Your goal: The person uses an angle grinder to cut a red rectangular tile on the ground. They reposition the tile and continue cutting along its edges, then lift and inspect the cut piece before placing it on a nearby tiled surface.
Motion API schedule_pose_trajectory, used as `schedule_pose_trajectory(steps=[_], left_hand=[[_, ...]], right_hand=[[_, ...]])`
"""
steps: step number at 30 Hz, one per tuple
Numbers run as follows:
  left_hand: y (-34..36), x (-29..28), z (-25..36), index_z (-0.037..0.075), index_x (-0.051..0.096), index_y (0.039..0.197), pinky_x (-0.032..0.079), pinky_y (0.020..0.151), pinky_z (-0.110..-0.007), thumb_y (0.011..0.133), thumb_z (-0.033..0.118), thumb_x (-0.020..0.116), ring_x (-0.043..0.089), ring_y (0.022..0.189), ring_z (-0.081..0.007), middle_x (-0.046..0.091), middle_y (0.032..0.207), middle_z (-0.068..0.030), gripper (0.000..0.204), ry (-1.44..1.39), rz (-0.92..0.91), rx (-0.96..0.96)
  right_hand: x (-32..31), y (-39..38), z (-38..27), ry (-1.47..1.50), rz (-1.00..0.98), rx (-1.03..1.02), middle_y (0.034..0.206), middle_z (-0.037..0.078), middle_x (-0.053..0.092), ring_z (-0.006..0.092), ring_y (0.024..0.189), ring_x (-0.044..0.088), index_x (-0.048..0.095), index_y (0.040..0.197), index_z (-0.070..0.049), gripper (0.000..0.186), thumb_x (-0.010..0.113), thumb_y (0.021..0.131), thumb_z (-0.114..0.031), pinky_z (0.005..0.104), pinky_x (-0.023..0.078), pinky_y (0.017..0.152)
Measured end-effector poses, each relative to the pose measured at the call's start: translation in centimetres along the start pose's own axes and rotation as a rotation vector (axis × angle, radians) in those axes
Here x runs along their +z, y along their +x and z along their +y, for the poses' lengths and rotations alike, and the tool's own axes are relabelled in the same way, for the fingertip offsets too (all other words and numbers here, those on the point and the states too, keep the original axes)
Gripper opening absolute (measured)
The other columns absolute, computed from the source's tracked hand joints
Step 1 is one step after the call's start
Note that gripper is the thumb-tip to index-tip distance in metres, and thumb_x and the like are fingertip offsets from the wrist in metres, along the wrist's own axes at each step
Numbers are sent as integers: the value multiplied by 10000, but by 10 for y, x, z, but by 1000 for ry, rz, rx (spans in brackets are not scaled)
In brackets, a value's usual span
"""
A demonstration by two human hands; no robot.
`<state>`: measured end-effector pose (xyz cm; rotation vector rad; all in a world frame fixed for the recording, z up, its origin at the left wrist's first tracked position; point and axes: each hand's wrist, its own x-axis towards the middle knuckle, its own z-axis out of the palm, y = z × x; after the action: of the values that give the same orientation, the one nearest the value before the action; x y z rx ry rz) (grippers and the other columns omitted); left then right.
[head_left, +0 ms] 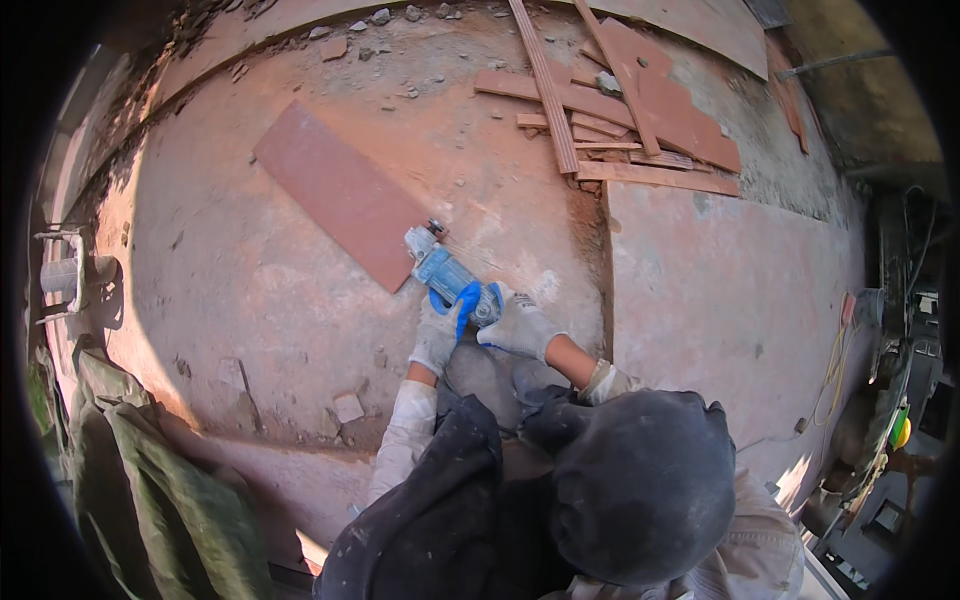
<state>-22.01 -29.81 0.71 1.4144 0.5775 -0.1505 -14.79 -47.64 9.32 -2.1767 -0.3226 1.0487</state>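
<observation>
A blue angle grinder (447, 275) is gripped in both my gloved hands near the middle of the view. Blue-and-white glove fingers of my left hand (437, 328) close round its body. At the rear end of the body, my right hand (524, 324) holds on, its fingers partly hidden. The grinder's grey head points up and left, at the near right end of a long reddish slab (345, 195). Whether its disc touches the slab I cannot tell. That slab lies flat and slanted on the dusty concrete floor (215, 255).
Several cut reddish slabs and strips (645, 95) lie piled at the far right. A raised pale slab (730, 290) borders the right side. Green cloth (165, 490) hangs at lower left. Small stones (380, 17) are scattered along the far edge. Yellow cord (833, 375) runs at right.
</observation>
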Motion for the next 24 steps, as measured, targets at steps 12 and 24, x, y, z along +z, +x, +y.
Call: schedule_pose_trajectory(steps=[12, 24], left_hand=[[-12, 12, 9, -48, 686, 1352, 610, 990, -417, 902, 416, 929, 771, 1118, -270, 795, 1247, -191, 690, 63, 13, -15], [-19, 13, 8, -21, 624, 1431, 600, 1014, -474, 864, 494, 936, 757, 1153, -366, 765, 1276, -227, 828, 269, 53, -43]], right_hand=[[12, 0, 42, 95, 61, -147, 1129, 268, 775, 433, 1058, 766, 633, 1343, -14, 706, 849, 723, -274, 483, 607, 929], [18, -5, 46, 200, -25, -78, 1134, 169, 748, 306, 1041, 728, 628, 1317, -10, 605, 824, 781, -210, 440, 595, 950]])
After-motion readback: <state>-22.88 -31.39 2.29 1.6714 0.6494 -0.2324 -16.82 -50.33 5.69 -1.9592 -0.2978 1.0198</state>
